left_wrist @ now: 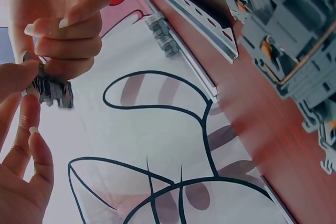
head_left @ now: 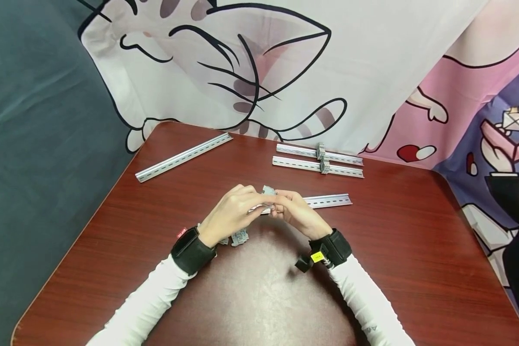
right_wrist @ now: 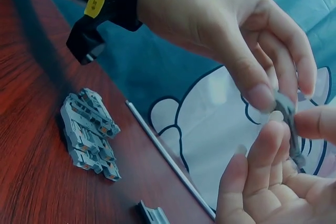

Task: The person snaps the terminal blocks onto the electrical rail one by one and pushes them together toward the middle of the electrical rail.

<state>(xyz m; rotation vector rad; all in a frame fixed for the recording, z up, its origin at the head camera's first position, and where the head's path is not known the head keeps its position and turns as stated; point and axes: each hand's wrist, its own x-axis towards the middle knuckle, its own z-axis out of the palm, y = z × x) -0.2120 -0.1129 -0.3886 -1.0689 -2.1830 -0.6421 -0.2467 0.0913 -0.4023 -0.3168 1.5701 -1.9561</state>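
Grey block (right_wrist: pixel 288 112), edge-on in right-wrist view

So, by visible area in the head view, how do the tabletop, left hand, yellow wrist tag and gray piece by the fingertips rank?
1. Tabletop
2. Left hand
Unranked: yellow wrist tag and gray piece; they look close, and the piece is partly hidden.

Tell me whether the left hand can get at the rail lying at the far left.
Probably yes: nothing seems to stand between the left hand and that rail, though the hand would first have to release the small grey piece.
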